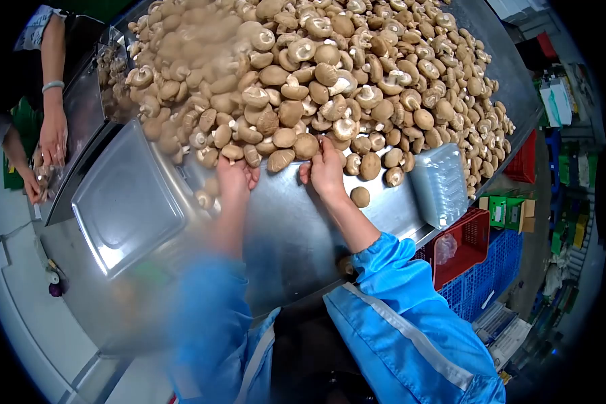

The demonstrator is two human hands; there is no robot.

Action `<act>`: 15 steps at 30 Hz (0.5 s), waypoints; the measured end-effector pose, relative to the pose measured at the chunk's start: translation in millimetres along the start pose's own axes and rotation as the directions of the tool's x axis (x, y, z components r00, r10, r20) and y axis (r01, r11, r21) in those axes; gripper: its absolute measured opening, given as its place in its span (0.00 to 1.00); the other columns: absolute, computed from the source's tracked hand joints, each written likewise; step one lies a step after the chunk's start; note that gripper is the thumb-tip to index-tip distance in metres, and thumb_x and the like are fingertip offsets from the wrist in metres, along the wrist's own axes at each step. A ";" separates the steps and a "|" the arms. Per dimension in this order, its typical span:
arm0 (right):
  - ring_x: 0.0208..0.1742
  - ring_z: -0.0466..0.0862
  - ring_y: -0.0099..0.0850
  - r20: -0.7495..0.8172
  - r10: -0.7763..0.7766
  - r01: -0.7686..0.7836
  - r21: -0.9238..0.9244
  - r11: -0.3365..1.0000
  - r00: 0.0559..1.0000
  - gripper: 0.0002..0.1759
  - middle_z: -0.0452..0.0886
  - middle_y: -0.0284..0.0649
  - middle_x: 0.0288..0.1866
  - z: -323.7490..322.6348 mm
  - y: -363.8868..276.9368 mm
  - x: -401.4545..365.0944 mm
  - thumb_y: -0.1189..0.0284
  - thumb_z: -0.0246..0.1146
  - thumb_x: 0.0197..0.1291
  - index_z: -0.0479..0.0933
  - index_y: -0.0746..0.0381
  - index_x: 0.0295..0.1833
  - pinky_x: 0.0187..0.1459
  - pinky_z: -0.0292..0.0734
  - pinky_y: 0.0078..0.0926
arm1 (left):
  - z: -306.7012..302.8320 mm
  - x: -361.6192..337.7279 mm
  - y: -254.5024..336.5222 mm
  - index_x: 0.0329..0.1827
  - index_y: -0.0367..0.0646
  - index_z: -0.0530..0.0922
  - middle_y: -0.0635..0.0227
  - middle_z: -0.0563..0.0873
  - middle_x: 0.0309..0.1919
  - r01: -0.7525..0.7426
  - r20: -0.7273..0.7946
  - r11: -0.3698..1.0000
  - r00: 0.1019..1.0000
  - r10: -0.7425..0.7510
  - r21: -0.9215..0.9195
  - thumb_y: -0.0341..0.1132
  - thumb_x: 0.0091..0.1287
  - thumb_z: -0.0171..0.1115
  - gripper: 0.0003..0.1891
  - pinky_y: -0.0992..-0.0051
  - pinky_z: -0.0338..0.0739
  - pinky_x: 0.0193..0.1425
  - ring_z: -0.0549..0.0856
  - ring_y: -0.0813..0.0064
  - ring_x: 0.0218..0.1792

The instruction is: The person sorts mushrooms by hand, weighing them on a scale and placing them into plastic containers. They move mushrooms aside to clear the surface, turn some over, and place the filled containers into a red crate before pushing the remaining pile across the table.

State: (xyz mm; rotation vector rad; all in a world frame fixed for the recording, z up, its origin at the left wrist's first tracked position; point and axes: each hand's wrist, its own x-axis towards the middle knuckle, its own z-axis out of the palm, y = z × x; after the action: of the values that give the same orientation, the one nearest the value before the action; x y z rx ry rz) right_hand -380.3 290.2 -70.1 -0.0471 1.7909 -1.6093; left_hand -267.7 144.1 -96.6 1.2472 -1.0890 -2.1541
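One steel table [296, 229]: bare grey metal on my side, covered on the far half.
Mushroom heap [316, 67]: brown-capped mushrooms piled across the far half, with the near edge at my fingertips.
Steel tray [124, 202]: lies flat on the table, left of my hands.
Clear plastic tray [441, 183]: sits at the heap's right edge.
Room: a red crate [461, 246] and a blue crate [485, 283] sit below the table's right edge.
Co-worker's hand [52, 135]: at the far left, well apart from mine.
Left hand [234, 178]: blurred, at the heap's edge; I cannot tell its grip.
Right hand [326, 168]: palm down and half open, with the thumb apart and the fingertips against mushrooms.
Loose mushroom [360, 196]: alone on the steel beside my right wrist.
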 end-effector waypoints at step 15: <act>0.19 0.76 0.23 0.057 -0.151 0.152 -0.022 0.988 0.987 0.24 0.76 0.39 0.24 -20.8 -7.9 -93.8 0.81 0.38 0.73 0.59 0.65 0.73 0.22 0.75 0.23 | -36.3 -114.1 16.5 0.77 0.43 0.56 0.55 0.82 0.37 -0.055 0.135 0.997 0.990 0.047 0.062 0.17 0.67 0.47 0.33 0.79 0.73 0.18 0.83 0.69 0.23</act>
State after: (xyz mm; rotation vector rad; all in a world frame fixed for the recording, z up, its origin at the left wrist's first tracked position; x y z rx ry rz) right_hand -324.9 350.5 -19.3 -0.2429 1.8022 -1.6736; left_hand -178.8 196.3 -33.5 1.1030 -1.2414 -2.2062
